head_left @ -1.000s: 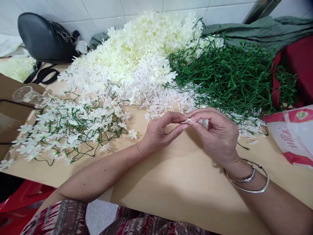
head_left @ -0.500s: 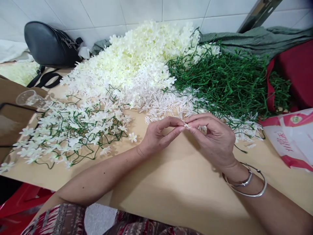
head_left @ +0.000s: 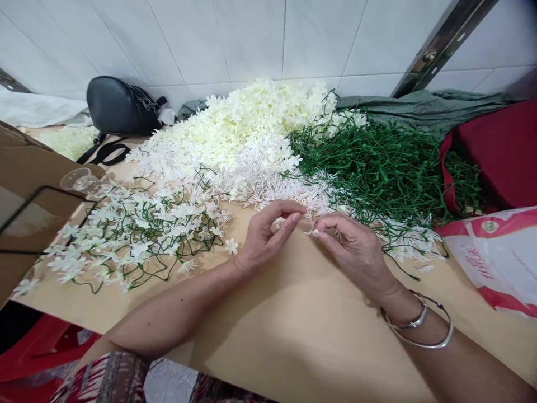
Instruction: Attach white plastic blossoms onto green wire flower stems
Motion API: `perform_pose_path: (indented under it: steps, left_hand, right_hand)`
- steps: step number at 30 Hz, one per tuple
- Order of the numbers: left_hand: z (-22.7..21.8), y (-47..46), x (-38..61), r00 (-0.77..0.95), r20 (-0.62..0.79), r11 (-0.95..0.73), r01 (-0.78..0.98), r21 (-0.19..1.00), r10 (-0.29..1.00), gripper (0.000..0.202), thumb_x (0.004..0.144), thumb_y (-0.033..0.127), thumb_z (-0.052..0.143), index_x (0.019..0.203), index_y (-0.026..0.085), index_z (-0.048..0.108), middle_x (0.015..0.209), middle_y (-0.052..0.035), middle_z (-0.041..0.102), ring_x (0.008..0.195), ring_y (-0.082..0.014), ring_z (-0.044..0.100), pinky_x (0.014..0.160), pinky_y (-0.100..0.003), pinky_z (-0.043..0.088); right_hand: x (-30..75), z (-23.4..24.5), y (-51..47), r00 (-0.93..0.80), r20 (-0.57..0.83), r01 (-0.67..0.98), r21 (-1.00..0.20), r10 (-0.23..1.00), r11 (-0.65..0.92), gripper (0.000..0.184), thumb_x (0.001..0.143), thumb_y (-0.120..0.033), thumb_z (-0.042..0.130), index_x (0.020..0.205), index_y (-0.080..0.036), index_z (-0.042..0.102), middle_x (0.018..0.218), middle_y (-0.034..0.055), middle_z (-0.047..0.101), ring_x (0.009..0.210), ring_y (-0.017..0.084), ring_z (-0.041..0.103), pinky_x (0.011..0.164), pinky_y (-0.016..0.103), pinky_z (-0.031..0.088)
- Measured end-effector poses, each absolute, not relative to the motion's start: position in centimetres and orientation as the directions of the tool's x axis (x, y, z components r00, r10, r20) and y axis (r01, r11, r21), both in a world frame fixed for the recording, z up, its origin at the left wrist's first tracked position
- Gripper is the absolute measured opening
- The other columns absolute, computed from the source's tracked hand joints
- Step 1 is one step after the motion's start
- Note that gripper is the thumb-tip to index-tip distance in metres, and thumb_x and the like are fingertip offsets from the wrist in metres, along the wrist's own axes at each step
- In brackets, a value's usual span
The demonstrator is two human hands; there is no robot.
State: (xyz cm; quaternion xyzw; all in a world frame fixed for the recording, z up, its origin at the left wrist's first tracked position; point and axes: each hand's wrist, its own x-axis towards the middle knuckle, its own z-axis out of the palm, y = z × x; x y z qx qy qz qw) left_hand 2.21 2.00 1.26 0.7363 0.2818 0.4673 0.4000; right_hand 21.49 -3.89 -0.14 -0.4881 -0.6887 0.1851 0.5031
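Over the table, my left hand [head_left: 268, 232] has its thumb and forefinger tips pressed together. A bit of white shows in the gap behind them; whether the hand holds it I cannot tell. My right hand [head_left: 356, 246], with two bracelets on its wrist, pinches a small white stamen piece [head_left: 314, 232] between thumb and forefinger, just right of the left fingertips. Beyond both hands spreads a heap of thin white stamens [head_left: 272, 182]. A loose white artificial flower [head_left: 231, 246] lies left of my left wrist. Farther left are white flowers on green stems [head_left: 142, 229].
Behind stands a large heap of cream petals [head_left: 251, 117], with a pile of green plastic stems [head_left: 386, 168] right of it. A black bag [head_left: 119, 106], clear cup [head_left: 81, 182] and cardboard box [head_left: 33, 179] are left. A pink-and-white packet [head_left: 499, 257] and red bag [head_left: 499, 151] sit right.
My hands, which met at the small white piece, have come slightly apart; the piece stays in my right fingers. The view has tilted up, so everything sits lower in the picture.
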Motion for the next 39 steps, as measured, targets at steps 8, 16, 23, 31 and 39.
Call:
perform_pose_path:
  steps: [8, 16, 23, 31, 39]
  left_hand:
    - [3.5, 5.7, 1.6, 0.341, 0.536, -0.633, 0.332, 0.700, 0.772, 0.014, 0.099, 0.021, 0.062, 0.111, 0.020, 0.069, 0.110, -0.0062, 0.073, 0.092, -0.0144, 0.069, 0.082, -0.027, 0.056]
    - [3.7, 11.4, 5.3, 0.695, 0.500, -0.821, 0.568, 0.060, 0.517, 0.022, 0.096, 0.007, 0.052, 0.100, 0.017, 0.071, 0.123, -0.0147, 0.067, 0.108, -0.0293, 0.060, 0.089, -0.041, 0.046]
    - [5.7, 13.0, 5.3, 0.724, 0.543, -0.834, 0.547, -0.075, 0.427, 0.020, 0.101, 0.014, 0.059, 0.087, 0.019, 0.071, 0.108, -0.0096, 0.073, 0.098, -0.0249, 0.061, 0.089, -0.041, 0.042]
    - [7.5, 5.1, 1.2, 0.280, 0.547, -0.609, 0.233, 0.758, 0.789, 0.015, 0.092, 0.034, 0.078, 0.094, 0.019, 0.075, 0.089, -0.0029, 0.077, 0.080, -0.0140, 0.071, 0.075, -0.027, 0.057]
    - [3.1, 0.1, -1.6, 0.472, 0.095, -0.214, 0.204, 0.955, 0.876, 0.026, 0.097, 0.040, 0.070, 0.105, 0.016, 0.070, 0.077, -0.0014, 0.069, 0.066, -0.0107, 0.066, 0.062, -0.021, 0.054]
  right_hand:
    - [20.7, -1.1, -4.1, -0.060, 0.448, 0.481, -0.770, 0.892, 0.419, 0.010, 0.096, -0.022, 0.065, 0.087, -0.025, 0.065, 0.082, 0.0009, 0.071, 0.077, 0.018, 0.067, 0.071, 0.029, 0.052]
    - [20.6, -2.0, -3.4, -0.038, 0.349, 0.396, -0.855, 0.936, 0.335, 0.009, 0.093, -0.022, 0.066, 0.085, -0.023, 0.064, 0.076, -0.0009, 0.066, 0.069, 0.016, 0.060, 0.065, 0.028, 0.047]
    - [20.6, -2.3, -2.9, -0.038, 0.296, 0.331, -0.898, 0.955, 0.291, 0.006, 0.092, -0.023, 0.066, 0.086, -0.023, 0.066, 0.078, -0.0010, 0.066, 0.071, 0.015, 0.058, 0.067, 0.027, 0.045]
    - [20.5, -2.3, -3.1, 0.015, 0.237, 0.236, -0.945, 0.971, 0.227, 0.012, 0.091, -0.032, 0.072, 0.084, -0.023, 0.067, 0.078, -0.0010, 0.063, 0.070, 0.015, 0.055, 0.066, 0.028, 0.044]
    - [20.6, -2.2, -3.6, 0.190, 0.107, 0.154, -0.985, 0.976, 0.078, 0.016, 0.086, -0.037, 0.076, 0.087, -0.022, 0.071, 0.071, -0.0020, 0.063, 0.062, 0.014, 0.051, 0.058, 0.027, 0.039]
